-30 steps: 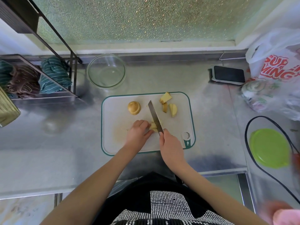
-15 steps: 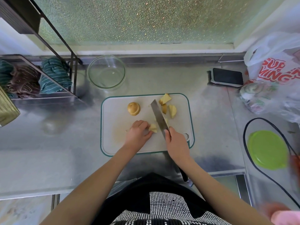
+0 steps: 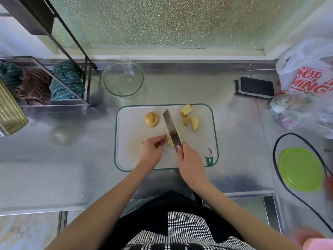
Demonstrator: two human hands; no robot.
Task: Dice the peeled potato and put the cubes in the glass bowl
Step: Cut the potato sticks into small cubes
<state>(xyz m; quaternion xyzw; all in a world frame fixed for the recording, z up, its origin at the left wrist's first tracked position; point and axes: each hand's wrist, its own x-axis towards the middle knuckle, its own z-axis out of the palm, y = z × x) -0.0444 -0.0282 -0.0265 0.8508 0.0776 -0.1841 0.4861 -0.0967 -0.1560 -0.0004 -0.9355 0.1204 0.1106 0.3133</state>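
Peeled potato, pale yellow, lies in pieces on the white plastic cutting board with green rim (image 3: 126,134): a small piece (image 3: 170,141) sits under the blade near the board's centre, three wedges (image 3: 190,117) lie at the far right, and a rounded end chunk (image 3: 151,120) sits apart at far left. Right hand (image 3: 191,161) wraps the handle of the steel kitchen knife (image 3: 172,129), forefinger on the spine, blade resting across the small piece. Left hand (image 3: 152,149) has fingers curled, fingertips just beside that piece; cannot tell if it actually pinches it. Clear round glass bowl (image 3: 123,78) sits beyond the board on the steel counter, apparently no cubes in it. Step, as I judge it: mid-dicing, bowl transfer not begun. Next move calls for a straight downward press, left fingertips tucked clear, then the remaining wedges and end chunk.
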